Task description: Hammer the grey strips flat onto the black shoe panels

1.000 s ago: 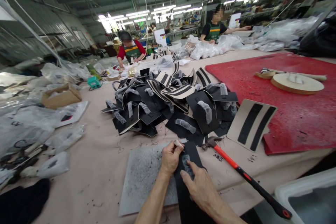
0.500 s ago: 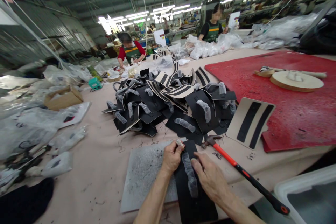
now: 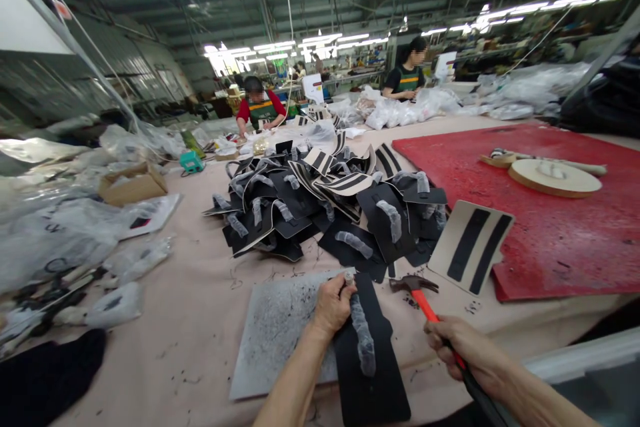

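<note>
A flat black panel with a translucent grey strap down its middle lies partly on a grey speckled slab near the table's front edge. My left hand rests at the panel's upper left corner and pinches a small pale piece against the strap's top end. My right hand is closed around the handle of a hammer with an orange and black shaft. The hammer's dark metal head lies on the table just right of the panel.
A big heap of black and striped panels fills the table's middle. One beige panel with two black stripes leans on a red mat holding a round wooden disc. Plastic bags and a cardboard box lie left. Two people work at the far end.
My right hand left the strap on the black panel and moved right, taking hold of the hammer's handle. My left hand stayed at the strap's top. The view has tilted up slightly.
</note>
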The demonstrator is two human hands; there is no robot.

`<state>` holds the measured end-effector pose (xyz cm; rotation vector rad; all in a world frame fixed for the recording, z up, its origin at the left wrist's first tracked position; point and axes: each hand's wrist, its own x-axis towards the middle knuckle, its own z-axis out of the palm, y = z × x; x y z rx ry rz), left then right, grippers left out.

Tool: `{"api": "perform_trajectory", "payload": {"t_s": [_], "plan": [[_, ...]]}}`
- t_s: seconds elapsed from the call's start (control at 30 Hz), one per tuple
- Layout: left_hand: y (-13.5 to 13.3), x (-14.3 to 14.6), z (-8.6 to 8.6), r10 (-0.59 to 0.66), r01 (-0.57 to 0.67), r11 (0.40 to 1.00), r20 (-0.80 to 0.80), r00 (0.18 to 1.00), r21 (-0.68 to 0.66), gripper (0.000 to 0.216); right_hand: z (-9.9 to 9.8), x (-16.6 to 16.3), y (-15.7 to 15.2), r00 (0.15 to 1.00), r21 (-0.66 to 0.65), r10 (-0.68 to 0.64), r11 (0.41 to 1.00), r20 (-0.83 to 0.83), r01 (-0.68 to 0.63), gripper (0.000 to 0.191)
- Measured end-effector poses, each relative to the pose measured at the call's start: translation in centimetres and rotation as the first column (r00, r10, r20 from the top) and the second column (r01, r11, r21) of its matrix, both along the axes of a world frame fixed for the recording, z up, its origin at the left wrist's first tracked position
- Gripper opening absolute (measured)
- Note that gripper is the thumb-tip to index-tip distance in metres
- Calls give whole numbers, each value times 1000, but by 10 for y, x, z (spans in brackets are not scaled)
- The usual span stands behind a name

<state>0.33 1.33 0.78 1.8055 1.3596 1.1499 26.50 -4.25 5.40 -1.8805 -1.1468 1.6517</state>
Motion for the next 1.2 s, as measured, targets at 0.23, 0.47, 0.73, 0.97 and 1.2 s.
{"api": "perform_trajectory", "payload": {"t_s": [0.23, 0.47, 0.73, 0.97, 1.2], "plan": [[-1, 0, 0, -14, 14, 1000, -6, 1000, 15, 14, 69, -40, 18, 938, 770, -73, 594, 340, -233, 36], [0, 0, -2, -7, 7, 1000, -51, 999, 2, 13, 95, -39, 38, 623, 535, 86, 431, 778, -727, 28], [0, 0, -2, -16, 14, 999, -59, 998, -38, 13, 78, -43, 32, 767, 705, -36, 426, 640, -568, 32], [-1, -1, 0, -23, 22, 999, -16, 1000, -41, 14, 32, 3, 37, 739, 478, 193, 652, 645, -588, 42], [0, -1, -1, -9, 10, 999, 24, 1000, -43, 14, -37, 16, 42, 579, 426, 19, 658, 815, -621, 25]]}}
